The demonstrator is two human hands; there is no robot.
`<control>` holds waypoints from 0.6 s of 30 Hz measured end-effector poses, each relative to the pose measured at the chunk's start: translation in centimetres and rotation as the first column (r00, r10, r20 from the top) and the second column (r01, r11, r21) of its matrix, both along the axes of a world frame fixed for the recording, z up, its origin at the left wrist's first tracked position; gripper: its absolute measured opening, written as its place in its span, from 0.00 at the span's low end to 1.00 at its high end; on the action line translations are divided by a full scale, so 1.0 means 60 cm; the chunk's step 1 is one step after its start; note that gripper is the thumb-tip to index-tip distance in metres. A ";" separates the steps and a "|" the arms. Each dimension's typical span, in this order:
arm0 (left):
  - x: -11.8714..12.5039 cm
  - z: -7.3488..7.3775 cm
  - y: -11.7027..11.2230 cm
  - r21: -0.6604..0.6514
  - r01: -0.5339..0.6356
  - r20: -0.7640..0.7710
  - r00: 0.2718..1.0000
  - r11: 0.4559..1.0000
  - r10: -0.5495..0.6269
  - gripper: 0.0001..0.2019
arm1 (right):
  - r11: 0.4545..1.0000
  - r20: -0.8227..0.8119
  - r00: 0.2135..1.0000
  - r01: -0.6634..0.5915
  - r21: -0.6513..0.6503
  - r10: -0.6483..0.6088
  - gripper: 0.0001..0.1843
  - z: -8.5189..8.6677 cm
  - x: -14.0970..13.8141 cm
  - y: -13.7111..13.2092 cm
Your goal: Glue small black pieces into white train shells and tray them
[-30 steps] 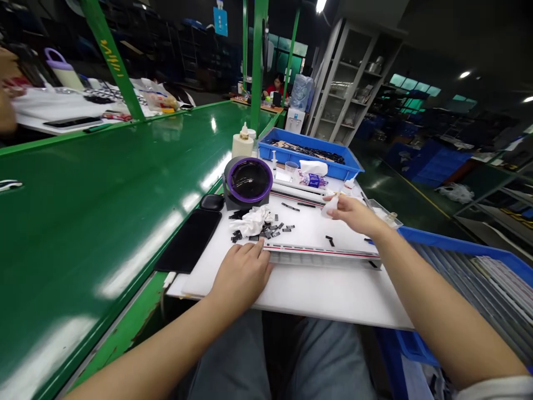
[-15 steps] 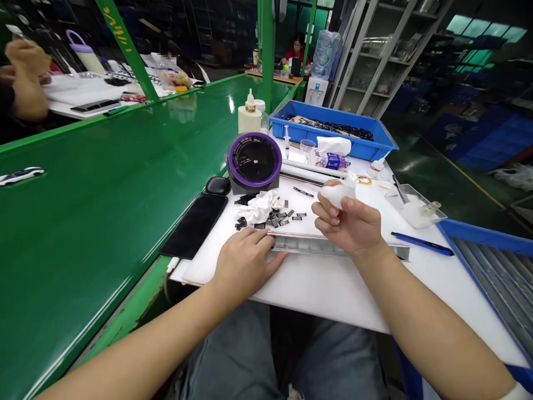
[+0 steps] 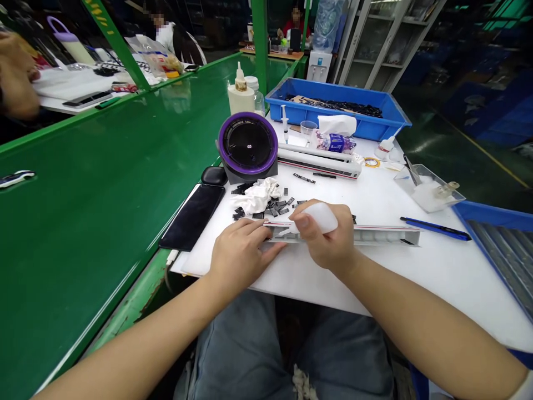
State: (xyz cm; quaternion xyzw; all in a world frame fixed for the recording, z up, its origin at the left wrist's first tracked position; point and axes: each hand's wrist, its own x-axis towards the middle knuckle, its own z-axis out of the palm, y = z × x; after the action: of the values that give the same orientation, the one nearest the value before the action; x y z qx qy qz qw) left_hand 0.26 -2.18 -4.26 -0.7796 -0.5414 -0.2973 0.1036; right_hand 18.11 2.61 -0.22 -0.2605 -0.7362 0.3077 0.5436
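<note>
A white rail point(image 3: 375, 237) lies lengthwise on the white surface point(image 3: 316, 289), near its front edge, hollow side toward the wearer. The left hand point(image 3: 239, 253) pinches the rail's left end, fingers over the far edge and thumb extended along the near side. The right hand point(image 3: 331, 239) is closed around a white bottle point(image 3: 322, 216), tilted so that its nozzle points left and down at the hollow, just beside the left hand; whether the tip touches the rail cannot be told. Beyond the left hand, black chips point(image 3: 275, 209) lie scattered around and under a crumpled tissue point(image 3: 256, 197), with a purple-rimmed fan point(image 3: 249, 143) behind. A phone point(image 3: 194, 216) lies left of the tissue, a blue pen-like tool point(image 3: 437, 228) near the rail's right end. A second rail point(image 3: 318, 165) lies farther back, in front of a tissue pack point(image 3: 335, 142) and a blue bin point(image 3: 287, 114).
</note>
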 end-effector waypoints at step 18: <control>0.001 0.002 0.000 0.024 0.002 -0.036 0.999 1.000 -0.001 0.13 | 0.992 0.158 0.980 0.120 0.040 -0.125 0.21 0.000 -0.009 -0.001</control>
State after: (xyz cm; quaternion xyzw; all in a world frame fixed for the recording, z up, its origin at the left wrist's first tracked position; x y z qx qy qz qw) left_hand 0.34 -2.18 -4.17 -0.7840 -0.5352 -0.2896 0.1224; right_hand 17.60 2.58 -0.24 -0.3210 -0.7646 0.2408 0.5044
